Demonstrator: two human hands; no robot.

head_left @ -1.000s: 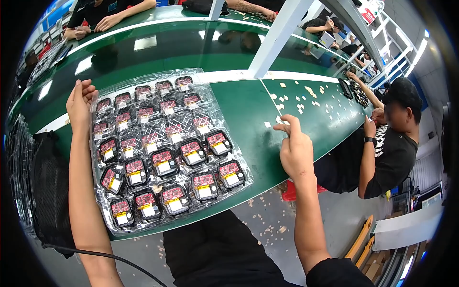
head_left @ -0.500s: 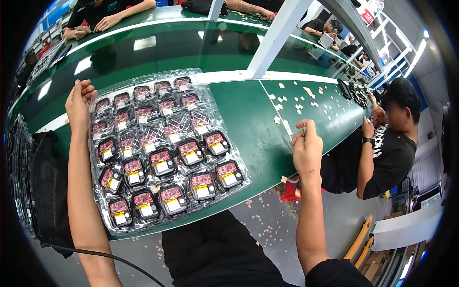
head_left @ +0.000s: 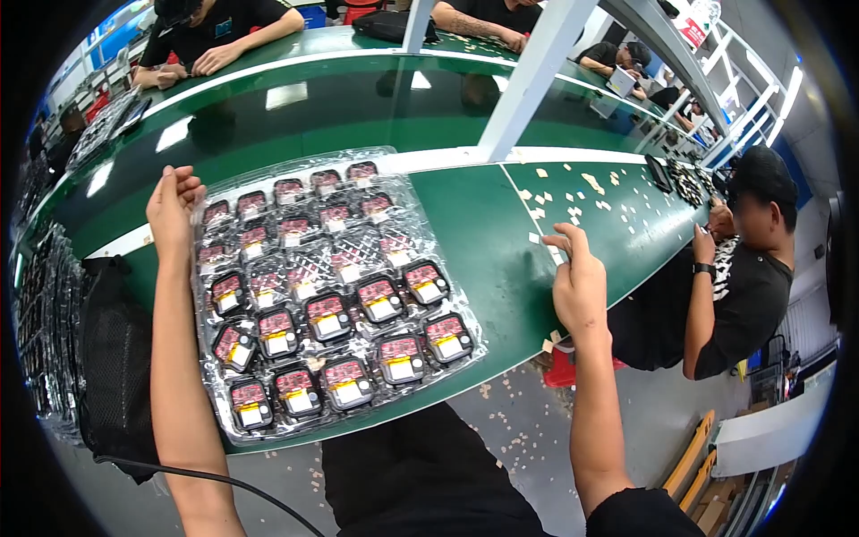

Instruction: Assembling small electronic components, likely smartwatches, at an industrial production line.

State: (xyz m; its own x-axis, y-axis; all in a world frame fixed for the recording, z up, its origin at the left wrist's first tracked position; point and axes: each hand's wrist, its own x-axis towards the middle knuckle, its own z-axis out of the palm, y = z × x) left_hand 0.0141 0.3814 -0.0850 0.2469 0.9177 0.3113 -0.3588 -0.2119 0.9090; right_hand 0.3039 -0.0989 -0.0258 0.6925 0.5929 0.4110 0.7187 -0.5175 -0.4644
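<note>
A clear plastic blister tray point(head_left: 447, 215) lies on the green workbench point(head_left: 483, 224), its pockets holding several black square cases point(head_left: 327, 317) with red circuit boards, yellow strips and white blocks. My left hand point(head_left: 174, 210) is at the tray's far left corner, fingers loosely bent and apart, with nothing seen in it. Whether it touches the tray edge I cannot tell. To the right of the tray, my right hand point(head_left: 577, 282) hovers over the bench with its fingers loosely curled and the forefinger reaching left. I see nothing between its fingers. Small pale paper pieces point(head_left: 541, 199) lie just beyond it.
A white metal post point(head_left: 528, 89) rises behind the bench. At right, a co-worker point(head_left: 752, 259) sits at the same bench near black parts point(head_left: 687, 183). Stacked clear trays point(head_left: 49, 331) and a black mesh bag point(head_left: 116, 358) are at left; a black cable point(head_left: 215, 476) crosses my left forearm.
The whole view has shifted, so the bench and tray appear further right and lower. My right hand's fingers look a little more spread. My left hand stays by the tray corner.
</note>
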